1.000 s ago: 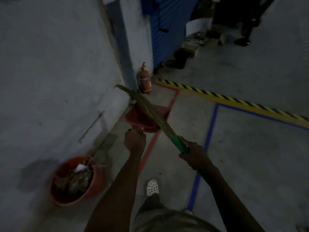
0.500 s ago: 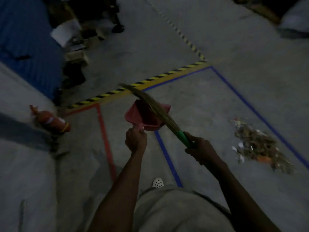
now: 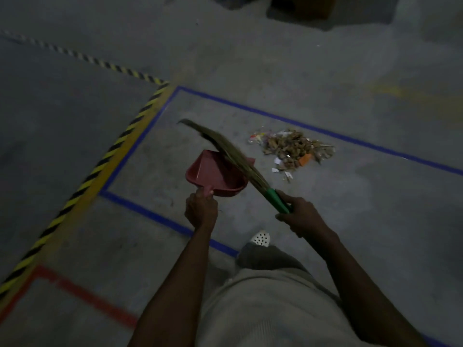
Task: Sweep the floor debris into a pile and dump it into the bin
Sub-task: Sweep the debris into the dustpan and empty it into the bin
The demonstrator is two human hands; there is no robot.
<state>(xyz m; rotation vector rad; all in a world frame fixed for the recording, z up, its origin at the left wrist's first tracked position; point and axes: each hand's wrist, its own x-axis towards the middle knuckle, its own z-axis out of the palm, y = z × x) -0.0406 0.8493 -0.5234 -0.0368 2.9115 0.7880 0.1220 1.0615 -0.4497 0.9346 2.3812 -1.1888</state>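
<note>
My left hand (image 3: 201,209) grips the handle of a red dustpan (image 3: 213,175), held level above the floor and looking empty. My right hand (image 3: 299,214) holds the green grip of a straw broom (image 3: 230,152), whose bristles point up and to the left across the pan. A pile of brown debris (image 3: 292,149) with paper scraps and an orange piece lies on the concrete floor inside a blue taped rectangle, ahead and to the right of the pan. No bin is in view.
Blue tape lines (image 3: 313,127) frame the patch of floor. Yellow-black hazard tape (image 3: 100,169) runs diagonally on the left, red tape (image 3: 82,294) at the lower left. My white shoe (image 3: 260,237) stands on the floor below my hands. Dark boxes (image 3: 303,6) sit at the top.
My view has swung right, away from the wall, the orange bin and the fire extinguisher. The debris pile now lies close ahead. Both hands hold the dustpan and broom as before.
</note>
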